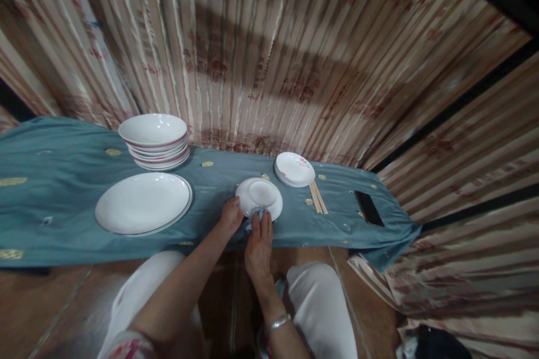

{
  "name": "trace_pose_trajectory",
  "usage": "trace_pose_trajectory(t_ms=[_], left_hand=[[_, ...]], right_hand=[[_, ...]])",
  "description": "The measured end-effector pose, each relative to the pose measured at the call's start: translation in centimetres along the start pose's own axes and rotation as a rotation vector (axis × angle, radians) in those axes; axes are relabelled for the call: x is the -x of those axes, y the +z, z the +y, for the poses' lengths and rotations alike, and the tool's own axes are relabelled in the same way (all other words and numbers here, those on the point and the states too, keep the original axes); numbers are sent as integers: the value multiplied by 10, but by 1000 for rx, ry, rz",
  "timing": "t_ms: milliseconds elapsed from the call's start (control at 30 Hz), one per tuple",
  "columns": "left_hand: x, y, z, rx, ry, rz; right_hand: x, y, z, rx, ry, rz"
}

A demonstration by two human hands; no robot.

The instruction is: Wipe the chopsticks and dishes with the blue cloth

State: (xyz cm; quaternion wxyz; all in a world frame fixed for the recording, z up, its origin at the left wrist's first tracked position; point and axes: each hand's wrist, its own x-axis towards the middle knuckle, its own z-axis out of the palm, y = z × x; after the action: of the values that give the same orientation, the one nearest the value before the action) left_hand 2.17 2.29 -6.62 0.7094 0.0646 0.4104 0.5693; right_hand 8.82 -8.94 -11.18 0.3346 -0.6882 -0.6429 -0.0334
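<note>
A small white dish (248, 193) is held with its underside and round foot ring facing up, over the front part of the cloth-covered table. My left hand (231, 216) grips its left rim, fingers closed, with some of them hidden beneath. Against the near side of the dish, my right hand (260, 241) presses a bluish-grey cloth (247, 225) with its fingers together. Part of the cloth hangs below the rim between both hands. A stack of small plates (293, 169) with a floral print stands just beyond the dish, to the right.
Left of my hands lie large oval plates (143, 205); behind them rises a stack of white bowls (154, 132) with red rims. Wooden chopsticks (319, 199) and a black phone (369, 208) lie on the right of the green tablecloth (214, 190). Patterned curtains (252, 56) hang close behind.
</note>
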Motion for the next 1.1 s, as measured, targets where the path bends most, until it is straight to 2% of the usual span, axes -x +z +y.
trace_pose_trajectory(t_ms=[300, 667, 900, 1100], left_hand=[[0, 0, 0, -5, -24, 13], [-7, -4, -3, 2, -33, 40], [-8, -7, -3, -11, -20, 19], [-7, -8, -3, -19, -2, -5]], right_hand=[[-14, -1, -14, 42, -59, -87], [-39, -5, -8, 38, -223, -141], [-66, -17, -17, -5, -191, -275], [-89, -16, -22, 26, -167, -310]])
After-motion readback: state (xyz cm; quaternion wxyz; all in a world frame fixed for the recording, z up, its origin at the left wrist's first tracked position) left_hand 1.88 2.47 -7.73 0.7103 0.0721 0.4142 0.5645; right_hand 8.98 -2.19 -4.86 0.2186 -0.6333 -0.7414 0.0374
